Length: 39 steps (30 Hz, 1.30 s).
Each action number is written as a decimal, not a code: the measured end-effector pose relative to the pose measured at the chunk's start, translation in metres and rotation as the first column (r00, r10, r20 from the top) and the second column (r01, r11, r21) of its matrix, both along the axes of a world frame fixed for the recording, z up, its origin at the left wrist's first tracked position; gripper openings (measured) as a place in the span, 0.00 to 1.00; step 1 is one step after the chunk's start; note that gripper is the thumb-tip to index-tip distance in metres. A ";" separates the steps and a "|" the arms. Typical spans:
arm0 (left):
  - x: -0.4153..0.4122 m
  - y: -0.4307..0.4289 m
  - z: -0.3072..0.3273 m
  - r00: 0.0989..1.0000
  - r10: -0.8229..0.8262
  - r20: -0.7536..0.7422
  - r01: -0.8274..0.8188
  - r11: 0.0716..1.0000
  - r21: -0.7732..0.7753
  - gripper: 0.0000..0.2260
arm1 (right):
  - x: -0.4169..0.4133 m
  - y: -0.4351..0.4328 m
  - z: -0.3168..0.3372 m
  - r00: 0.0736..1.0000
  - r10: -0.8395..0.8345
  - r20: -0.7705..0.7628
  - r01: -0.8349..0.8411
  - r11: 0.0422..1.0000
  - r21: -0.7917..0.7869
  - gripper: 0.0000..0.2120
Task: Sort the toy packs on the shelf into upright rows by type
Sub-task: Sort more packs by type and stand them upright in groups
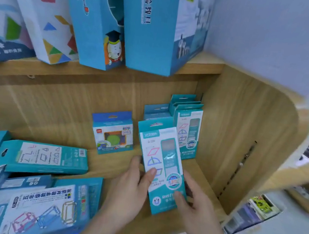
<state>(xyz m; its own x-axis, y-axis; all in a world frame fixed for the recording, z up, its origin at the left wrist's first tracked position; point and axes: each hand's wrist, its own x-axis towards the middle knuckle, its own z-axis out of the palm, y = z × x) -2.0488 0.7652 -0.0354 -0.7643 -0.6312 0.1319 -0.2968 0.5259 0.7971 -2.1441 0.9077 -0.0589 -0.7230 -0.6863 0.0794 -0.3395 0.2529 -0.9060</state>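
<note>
Tall teal toy pack (160, 166) upright, tilted slightly.

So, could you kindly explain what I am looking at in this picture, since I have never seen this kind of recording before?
There is no machine here. A person wears a wide-angle camera on the head, so this single picture looks forward and down at their own two bare hands in front of a wooden shelf.

Both hands hold one tall teal pack with shape drawings on its front: the left hand grips its left edge and the right hand its lower right.

Behind it, at the right end of the shelf, a row of matching teal packs stands upright. Beside that row stands a small blue pack. To the left, more packs lie flat in a loose pile, one similar long teal pack on its side. Larger blue boxes stand on the shelf above.
</note>
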 end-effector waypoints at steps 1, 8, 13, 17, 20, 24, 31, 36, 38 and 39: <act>-0.011 0.002 -0.003 1.000 0.009 0.018 -0.008 0.999 -0.040 0.09 | -0.006 0.004 -0.002 1.000 -0.009 -0.012 0.009 1.000 0.013 0.28; -0.083 0.006 -0.011 0.998 0.044 0.052 -0.032 0.978 -0.204 0.10 | -0.050 0.010 -0.008 0.996 -0.089 -0.002 0.089 0.994 0.064 0.35; -0.114 0.004 -0.022 0.994 0.106 -0.001 -0.104 0.975 -0.196 0.07 | -0.066 0.003 -0.019 0.992 -0.096 0.078 0.095 0.995 0.020 0.33; -0.140 -0.001 -0.018 0.986 0.154 -0.057 -0.148 0.984 0.095 0.11 | -0.071 -0.005 -0.014 0.986 -0.142 0.089 0.147 0.988 -0.053 0.31; -0.155 -0.008 -0.017 0.977 0.193 -0.094 -0.184 0.978 0.101 0.15 | -0.079 -0.013 -0.006 0.987 -0.152 0.059 0.157 0.982 -0.106 0.32; -0.163 -0.010 -0.017 0.992 0.125 0.027 -0.123 0.990 -0.066 0.23 | -0.088 -0.025 0.003 0.981 -0.168 -0.100 0.154 0.979 -0.130 0.34; -0.169 -0.003 -0.015 0.982 0.100 -0.162 -0.110 0.993 -0.051 0.30 | -0.106 -0.042 0.049 0.789 -0.103 -0.606 0.108 0.994 -0.029 0.35; -0.168 -0.010 -0.015 0.985 0.168 -0.049 -0.174 0.962 -0.211 0.32 | -0.124 -0.060 0.065 0.768 0.004 -0.640 0.103 0.986 0.130 0.34; -0.168 -0.010 -0.020 0.982 0.187 0.005 -0.181 0.955 -0.235 0.33 | -0.127 -0.067 0.069 0.767 0.014 -0.641 0.117 0.980 0.162 0.34; -0.168 -0.009 -0.023 0.984 0.176 0.002 -0.173 0.967 -0.190 0.34 | -0.129 -0.071 0.070 0.766 0.017 -0.642 0.129 0.975 0.179 0.35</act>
<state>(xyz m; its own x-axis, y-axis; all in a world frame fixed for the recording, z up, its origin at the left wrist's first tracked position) -2.2170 0.7557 -0.0586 -0.6479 -0.7203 0.2476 -0.4113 0.6044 0.6823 -2.2728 0.8369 0.0116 -0.5923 -0.6989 0.4009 -0.7980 0.4398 -0.4121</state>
